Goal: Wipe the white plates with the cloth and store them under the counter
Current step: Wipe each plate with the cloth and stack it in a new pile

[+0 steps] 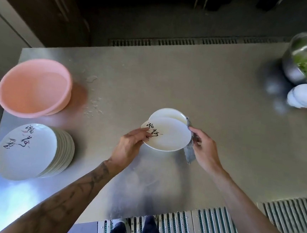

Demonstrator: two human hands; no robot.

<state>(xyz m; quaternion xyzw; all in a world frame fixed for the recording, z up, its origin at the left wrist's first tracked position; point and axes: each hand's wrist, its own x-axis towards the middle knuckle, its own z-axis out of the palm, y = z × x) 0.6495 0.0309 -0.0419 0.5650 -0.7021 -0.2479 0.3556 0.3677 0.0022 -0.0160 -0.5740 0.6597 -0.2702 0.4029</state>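
Mid-worktop (198,79): we have one white plate (167,134) tilted, black lettering on its left side. A second plate (167,113) sits partly hidden behind it; we cannot tell if they touch. Left hand (131,144) pinches the front plate's left rim, thumb on top over the lettering. Right hand (204,150) is curled round a grey cloth (190,154) at the plate's right rim; the cloth covers that edge and hangs below it. Stack of lettered plates (29,152) on the worktop's left, pink basin (34,87) behind it. Far right we see a steel bowl (290,67) with greens and small white dishes (306,96) just beside it.
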